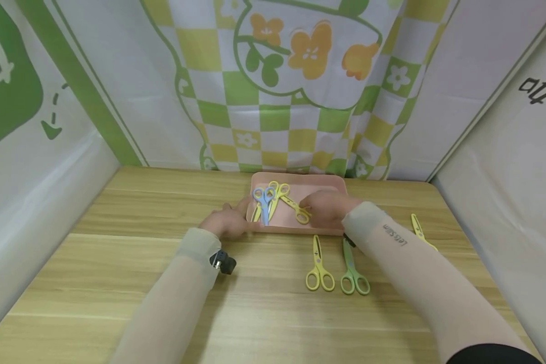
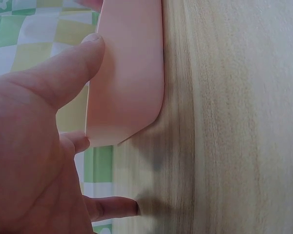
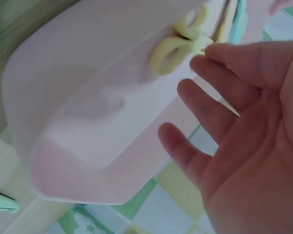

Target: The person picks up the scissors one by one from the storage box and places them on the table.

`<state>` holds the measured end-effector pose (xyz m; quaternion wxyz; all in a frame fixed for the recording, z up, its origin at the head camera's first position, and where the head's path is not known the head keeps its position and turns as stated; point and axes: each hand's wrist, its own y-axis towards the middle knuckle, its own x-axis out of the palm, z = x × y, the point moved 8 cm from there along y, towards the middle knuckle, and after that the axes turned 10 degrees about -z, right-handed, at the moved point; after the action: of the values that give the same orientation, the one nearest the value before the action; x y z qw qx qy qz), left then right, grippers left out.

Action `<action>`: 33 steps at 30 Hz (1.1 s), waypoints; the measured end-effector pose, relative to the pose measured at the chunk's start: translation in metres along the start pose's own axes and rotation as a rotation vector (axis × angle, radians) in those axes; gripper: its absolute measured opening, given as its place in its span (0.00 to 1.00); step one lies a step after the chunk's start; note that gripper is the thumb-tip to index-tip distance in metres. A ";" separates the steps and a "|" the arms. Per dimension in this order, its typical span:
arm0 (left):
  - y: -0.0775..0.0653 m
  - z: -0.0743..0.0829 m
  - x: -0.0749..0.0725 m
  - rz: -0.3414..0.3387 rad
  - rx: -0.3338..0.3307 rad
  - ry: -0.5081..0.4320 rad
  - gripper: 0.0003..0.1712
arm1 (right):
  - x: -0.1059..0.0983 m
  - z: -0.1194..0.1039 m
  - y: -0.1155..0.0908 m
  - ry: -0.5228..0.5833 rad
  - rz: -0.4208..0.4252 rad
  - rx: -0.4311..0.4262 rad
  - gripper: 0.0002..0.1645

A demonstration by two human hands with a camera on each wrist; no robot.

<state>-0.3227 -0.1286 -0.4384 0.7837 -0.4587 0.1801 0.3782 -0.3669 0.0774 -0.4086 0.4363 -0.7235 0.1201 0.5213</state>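
Note:
A shallow pink tray [image 1: 296, 230] lies at the back of the table. My left hand [image 1: 229, 221] holds its near left corner; in the left wrist view the thumb [image 2: 90, 56] presses the outer wall and another finger reaches out straight. Inside the tray, blue scissors [image 1: 264, 202] overlap yellow scissors [image 1: 278, 191] at the left. My right hand [image 1: 327, 206] is over the tray's right half. Its thumb and index finger pinch yellow scissors [image 3: 167, 56] near the pivot, handle loops toward the tray's near side. The other fingers of that hand are spread and loosely bent.
On the table before the tray lie yellow scissors [image 1: 318, 270] and green scissors [image 1: 354, 275], the green tips partly under my right wrist. Further right are more yellow scissors [image 1: 418, 230], partly covered by my forearm. A checked cloth [image 1: 273, 126] hangs right behind the tray.

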 end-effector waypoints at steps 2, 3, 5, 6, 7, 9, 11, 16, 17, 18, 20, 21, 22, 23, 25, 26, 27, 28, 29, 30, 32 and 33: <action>0.001 0.000 0.001 -0.003 0.001 -0.002 0.57 | 0.003 -0.002 -0.001 -0.006 -0.034 -0.034 0.22; 0.000 0.000 0.001 -0.005 0.002 -0.003 0.57 | 0.004 -0.002 -0.001 -0.022 -0.040 -0.049 0.21; 0.000 0.000 0.002 -0.008 0.004 -0.007 0.57 | 0.003 -0.002 -0.003 -0.035 -0.028 -0.063 0.18; 0.000 0.001 0.002 -0.009 0.004 -0.009 0.57 | 0.000 -0.002 -0.004 -0.039 -0.008 -0.070 0.16; -0.001 0.000 0.002 -0.010 0.002 -0.011 0.57 | -0.003 0.000 -0.005 -0.042 0.020 -0.067 0.16; -0.002 0.000 0.003 -0.010 0.000 -0.009 0.57 | -0.008 0.006 -0.006 -0.052 0.068 -0.022 0.15; -0.002 0.000 0.003 -0.012 -0.001 -0.009 0.57 | -0.012 0.014 -0.006 -0.027 0.092 0.033 0.11; -0.001 -0.001 0.003 -0.015 -0.002 -0.019 0.57 | -0.013 0.027 -0.004 -0.022 0.069 0.125 0.06; -0.001 -0.001 0.003 -0.014 0.000 -0.021 0.57 | -0.012 0.028 -0.003 -0.003 0.056 0.131 0.07; 0.000 -0.001 0.002 -0.012 0.000 -0.022 0.57 | -0.012 0.029 -0.002 0.003 0.052 0.137 0.09; 0.000 -0.002 0.002 -0.009 -0.001 -0.023 0.57 | -0.010 0.032 0.000 0.055 0.039 0.146 0.13; 0.001 -0.003 0.001 -0.008 -0.002 -0.024 0.57 | -0.008 0.032 0.001 0.080 0.027 0.151 0.13; 0.001 -0.003 0.001 -0.008 -0.002 -0.024 0.57 | -0.008 0.033 0.002 0.104 0.026 0.150 0.15; 0.001 -0.003 0.001 -0.006 -0.004 -0.024 0.57 | -0.007 0.033 0.004 0.114 0.024 0.149 0.13; 0.001 -0.003 0.000 -0.005 -0.004 -0.025 0.58 | -0.005 0.034 0.008 0.096 0.019 0.155 0.07; 0.001 -0.002 0.000 -0.005 -0.004 -0.028 0.58 | -0.004 0.033 0.010 0.076 0.015 0.157 0.05; 0.001 -0.002 0.000 -0.004 -0.003 -0.028 0.58 | -0.004 0.033 0.011 0.067 0.010 0.159 0.03; 0.001 -0.002 0.001 -0.005 -0.001 -0.031 0.58 | -0.003 0.032 0.012 0.054 0.003 0.157 0.02; 0.000 -0.001 0.001 -0.006 -0.001 -0.034 0.58 | -0.002 0.031 0.013 0.045 -0.007 0.161 0.03; -0.001 -0.001 0.001 -0.008 -0.003 -0.037 0.58 | -0.001 0.030 0.013 0.042 -0.017 0.170 0.05; -0.001 -0.002 0.001 -0.011 -0.007 -0.043 0.58 | 0.000 0.027 0.013 0.050 -0.028 0.168 0.05; 0.000 -0.002 0.001 -0.011 -0.008 -0.044 0.58 | 0.000 0.027 0.013 0.052 -0.026 0.167 0.05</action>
<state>-0.3217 -0.1299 -0.4397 0.7876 -0.4547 0.1588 0.3844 -0.3928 0.0899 -0.4176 0.4983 -0.6996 0.1653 0.4847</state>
